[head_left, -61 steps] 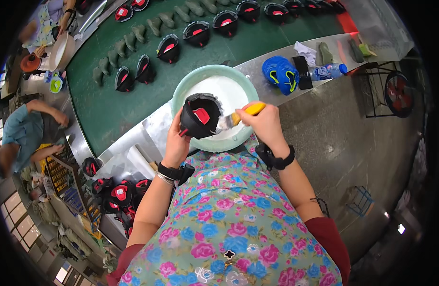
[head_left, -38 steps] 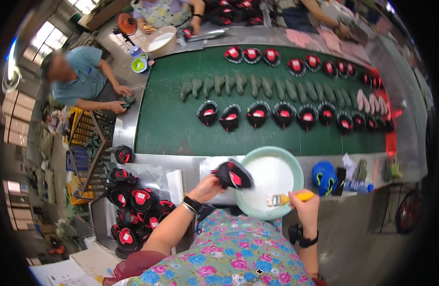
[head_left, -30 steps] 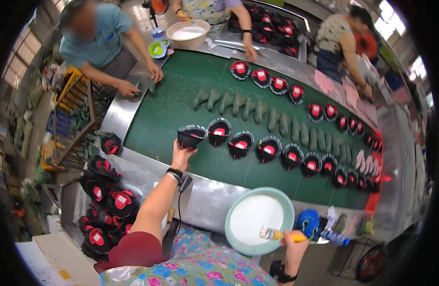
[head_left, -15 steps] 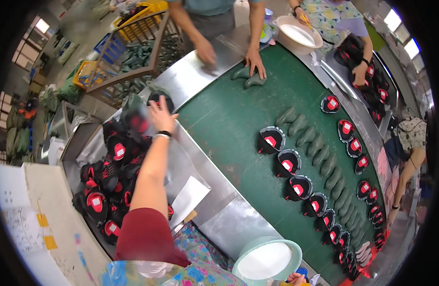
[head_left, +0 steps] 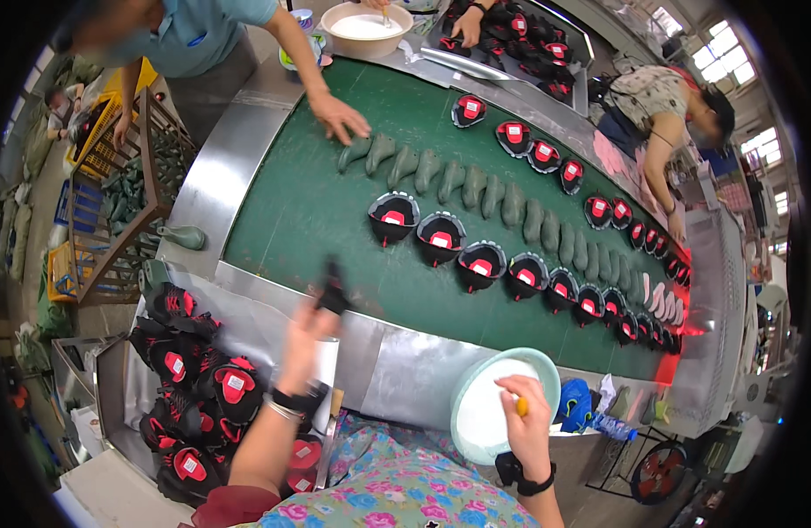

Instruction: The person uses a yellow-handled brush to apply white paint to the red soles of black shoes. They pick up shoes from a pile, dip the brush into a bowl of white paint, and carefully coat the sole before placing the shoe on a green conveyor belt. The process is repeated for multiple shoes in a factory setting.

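My left hand [head_left: 302, 341] is raised over the steel edge of the conveyor and grips a black shoe upper [head_left: 333, 287], seen blurred. My right hand [head_left: 526, 416] holds a small yellow-handled brush [head_left: 521, 406] over a pale green bowl of white glue [head_left: 489, 414]. A row of black uppers with red insoles [head_left: 441, 238] lies on the green belt [head_left: 300, 202] ahead of me. To my left, a bin [head_left: 106, 387] holds a heap of the same black and red uppers [head_left: 203, 396].
Grey-green shoe lasts [head_left: 476, 189] line the belt's middle. A person in a blue shirt [head_left: 203, 35] reaches onto the belt with one hand [head_left: 339, 116]. Another person [head_left: 665, 106] works at the far side. A second white bowl [head_left: 366, 26] sits at the top. A wooden rack [head_left: 115, 202] stands left.
My left hand has left the bin of uppers and come up toward the belt with one black upper in it. The view has swung right, bringing the bowl and my right hand back in.
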Motion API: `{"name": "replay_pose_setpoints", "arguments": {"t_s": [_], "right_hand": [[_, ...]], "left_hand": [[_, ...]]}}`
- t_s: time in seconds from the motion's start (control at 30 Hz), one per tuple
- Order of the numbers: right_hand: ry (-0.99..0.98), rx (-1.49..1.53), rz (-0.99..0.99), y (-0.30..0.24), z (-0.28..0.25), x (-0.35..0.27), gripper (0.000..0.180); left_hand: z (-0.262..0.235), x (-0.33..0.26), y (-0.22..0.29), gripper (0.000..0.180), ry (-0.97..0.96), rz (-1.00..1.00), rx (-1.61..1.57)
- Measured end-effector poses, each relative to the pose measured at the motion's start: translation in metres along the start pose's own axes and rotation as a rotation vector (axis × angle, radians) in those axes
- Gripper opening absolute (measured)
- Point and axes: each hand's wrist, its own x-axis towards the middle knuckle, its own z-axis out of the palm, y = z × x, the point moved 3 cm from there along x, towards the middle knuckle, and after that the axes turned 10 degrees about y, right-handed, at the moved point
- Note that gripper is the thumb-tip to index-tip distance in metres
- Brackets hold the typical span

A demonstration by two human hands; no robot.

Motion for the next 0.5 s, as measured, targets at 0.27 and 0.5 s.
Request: {"name": "replay_pose_setpoints", "arguments": {"t_s": [0.27,0.5], "right_hand": [[-0.073,0.155,-0.078,-0.027,-0.032,-0.020,0.043],[-0.322,0.291,-0.044,-0.011,-0.064,-0.066,0.044]], "left_hand": [[0.150,-0.157,0.008,0.063,-0.754,-0.452,-0.187],[0.172,-0.182,0.051,0.082,-0.949,0.474,0.494]]}}
